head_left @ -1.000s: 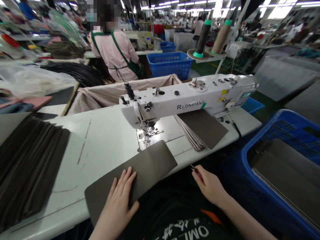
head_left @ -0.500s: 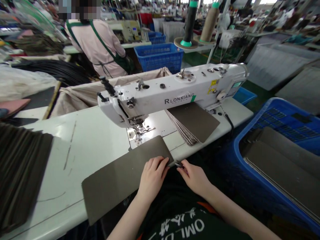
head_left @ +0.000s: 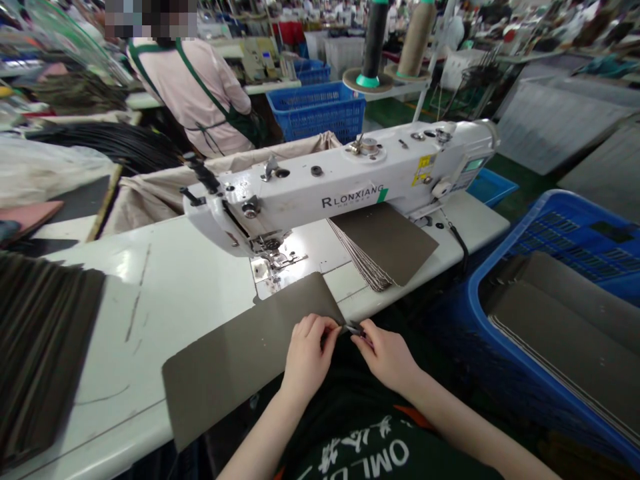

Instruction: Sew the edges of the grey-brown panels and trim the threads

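A flat grey-brown panel point(head_left: 240, 353) lies slantwise over the table's front edge, below the sewing machine's needle area. My left hand point(head_left: 311, 350) pinches the panel near its right corner. In my right hand point(head_left: 383, 350) is a small dark metal tool point(head_left: 356, 329), perhaps thread snips, its tip close to that corner and to my left fingertips. The white sewing machine point(head_left: 300, 197) stands behind the panel. Under its arm sits a fanned stack of similar panels point(head_left: 393, 240).
A dark stack of panels point(head_left: 45, 347) stands on the table point(head_left: 165, 280) at the left. At the right, a blue basket point(head_left: 475, 300) holds more panels. Thread cones point(head_left: 375, 47) rise behind the machine. A person in a pink top point(head_left: 200, 93) is beyond the table.
My left fingers have drawn into a tighter pinch at the panel's corner, and the tool's tip is now nearer to them. The view has shifted slightly.
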The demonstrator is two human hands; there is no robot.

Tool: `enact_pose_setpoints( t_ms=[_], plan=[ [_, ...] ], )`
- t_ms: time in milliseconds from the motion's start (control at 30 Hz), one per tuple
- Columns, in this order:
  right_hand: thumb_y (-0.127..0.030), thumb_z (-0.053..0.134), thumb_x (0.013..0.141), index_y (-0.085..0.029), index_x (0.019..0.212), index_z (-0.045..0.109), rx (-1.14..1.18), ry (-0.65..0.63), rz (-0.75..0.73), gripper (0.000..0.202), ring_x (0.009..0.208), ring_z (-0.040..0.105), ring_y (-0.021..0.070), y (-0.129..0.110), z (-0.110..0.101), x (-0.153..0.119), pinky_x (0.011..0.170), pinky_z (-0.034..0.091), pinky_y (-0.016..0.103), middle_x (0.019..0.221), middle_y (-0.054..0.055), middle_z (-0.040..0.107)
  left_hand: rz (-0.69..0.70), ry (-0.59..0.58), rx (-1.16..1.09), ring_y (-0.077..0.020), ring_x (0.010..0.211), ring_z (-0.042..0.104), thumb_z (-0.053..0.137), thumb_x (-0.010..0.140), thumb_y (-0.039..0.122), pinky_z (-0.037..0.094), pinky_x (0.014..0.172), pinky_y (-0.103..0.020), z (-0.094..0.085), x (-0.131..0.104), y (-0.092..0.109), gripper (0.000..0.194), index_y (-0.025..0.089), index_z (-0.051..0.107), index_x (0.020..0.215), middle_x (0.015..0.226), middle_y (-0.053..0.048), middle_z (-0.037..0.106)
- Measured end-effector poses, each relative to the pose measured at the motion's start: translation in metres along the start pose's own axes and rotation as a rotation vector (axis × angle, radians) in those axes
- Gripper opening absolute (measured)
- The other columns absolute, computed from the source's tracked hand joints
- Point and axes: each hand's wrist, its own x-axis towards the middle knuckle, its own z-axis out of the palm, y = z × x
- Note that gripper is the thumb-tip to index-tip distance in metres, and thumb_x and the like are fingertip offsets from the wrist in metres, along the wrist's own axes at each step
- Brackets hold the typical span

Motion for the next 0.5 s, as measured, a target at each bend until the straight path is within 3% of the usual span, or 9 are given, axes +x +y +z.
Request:
enact_pose_setpoints(
  t_ms=[267, 500],
  plan=[
    [-0.033, 0.046, 0.098, -0.023, 0.09, 0.049, -0.043, 0.007, 0.005, 0.013, 0.064, 0.061, 0.0157, 0.0039, 0.003, 0.0009, 0.056, 0.032, 0.026, 0.076, -0.002, 0.064, 0.051, -0.043, 0.079, -0.0231, 0.086, 0.054, 0.051, 0.095, 0.022, 0.04, 0.078, -0.037, 0.0064, -0.0034, -0.0006, 0.007, 0.021, 0.058, 0.093, 0.092, -0.004, 0.062],
    [-0.034, 0.046, 0.098, -0.022, 0.093, 0.049, -0.053, -0.006, 0.01, 0.013, 0.067, 0.063, 0.0162, 0.0062, 0.0018, 0.0007, 0.057, 0.032, 0.025, 0.079, -0.001, 0.066, -0.003, -0.047, 0.112, -0.0233, 0.085, 0.054, 0.052, 0.092, 0.018, 0.041, 0.076, -0.036, 0.0058, 0.0, 0.0059, 0.006, 0.02, 0.057, 0.09, 0.088, -0.005, 0.059]
  ],
)
